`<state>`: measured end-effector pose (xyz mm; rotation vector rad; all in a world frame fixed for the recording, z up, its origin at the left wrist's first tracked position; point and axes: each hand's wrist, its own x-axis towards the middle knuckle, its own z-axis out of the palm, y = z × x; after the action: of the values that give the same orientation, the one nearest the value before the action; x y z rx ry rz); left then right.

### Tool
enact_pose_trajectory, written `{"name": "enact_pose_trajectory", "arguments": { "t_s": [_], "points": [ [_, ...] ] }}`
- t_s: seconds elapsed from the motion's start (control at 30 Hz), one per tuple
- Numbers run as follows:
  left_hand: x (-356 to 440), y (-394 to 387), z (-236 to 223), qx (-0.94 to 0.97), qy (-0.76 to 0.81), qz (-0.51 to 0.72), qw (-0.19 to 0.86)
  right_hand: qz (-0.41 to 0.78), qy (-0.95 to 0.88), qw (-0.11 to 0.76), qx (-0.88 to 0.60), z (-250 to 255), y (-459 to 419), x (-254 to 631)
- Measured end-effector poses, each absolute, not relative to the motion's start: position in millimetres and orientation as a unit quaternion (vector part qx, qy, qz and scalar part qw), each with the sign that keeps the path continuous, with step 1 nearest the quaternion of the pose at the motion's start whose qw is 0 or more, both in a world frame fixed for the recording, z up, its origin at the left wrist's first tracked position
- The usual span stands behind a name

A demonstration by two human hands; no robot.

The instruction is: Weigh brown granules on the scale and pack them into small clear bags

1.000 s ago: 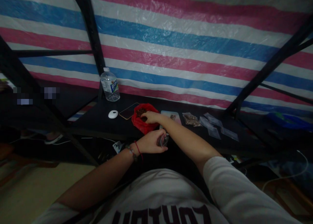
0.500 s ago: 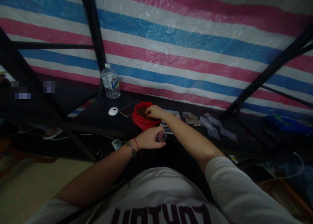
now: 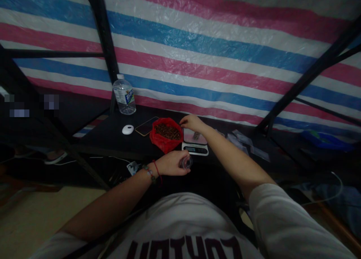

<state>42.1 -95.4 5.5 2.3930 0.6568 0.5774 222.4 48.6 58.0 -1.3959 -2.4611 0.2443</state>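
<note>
A small clear cup (image 3: 187,162) is in my left hand (image 3: 172,163), fingers wrapped round its side, just in front of the table edge. My right hand (image 3: 194,122) hovers between a red plastic bag (image 3: 166,144) and a small white kitchen scale (image 3: 208,151). Its fingertips are pinched together; what they hold, if anything, is too small to make out. The open bag is full of small brown dried pieces (image 3: 168,131). On the scale's pan lies a little heap of brownish bits (image 3: 196,136), partly beside my right wrist.
A smartphone (image 3: 146,126), a white mouse-shaped object (image 3: 128,129) and a clear plastic bottle (image 3: 124,97) stand left of the bag. Flat clear zip bags (image 3: 239,140) lie to the right. Dark metal posts (image 3: 103,37) frame the table before a striped tarp (image 3: 197,55).
My right hand has come out of the red bag and moved right, to above the scale's left edge. The scale's display has come into view. My left hand still holds the cup.
</note>
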Motion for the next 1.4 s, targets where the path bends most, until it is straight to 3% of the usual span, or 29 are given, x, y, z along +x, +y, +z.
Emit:
{"name": "enact_pose_trajectory", "arguments": {
  "t_s": [0.33, 0.8, 1.13, 1.4],
  "points": [
    [41, -93, 1, 0.895, 0.251, 0.215, 0.3, 0.12, -0.811, 0.147, -0.554, 66, 35, 294],
    [39, -88, -3, 0.88, 0.261, 0.217, 0.332, 0.053, -0.86, 0.096, -0.499, 54, 29, 300],
    [39, -87, -1, 0.848, 0.301, 0.269, 0.344, 0.092, -0.822, 0.211, -0.52, 64, 8, 298],
    [36, -75, -6, 0.815, 0.358, 0.349, 0.292, 0.199, -0.811, 0.297, -0.463, 68, -70, 237]
  ]
}}
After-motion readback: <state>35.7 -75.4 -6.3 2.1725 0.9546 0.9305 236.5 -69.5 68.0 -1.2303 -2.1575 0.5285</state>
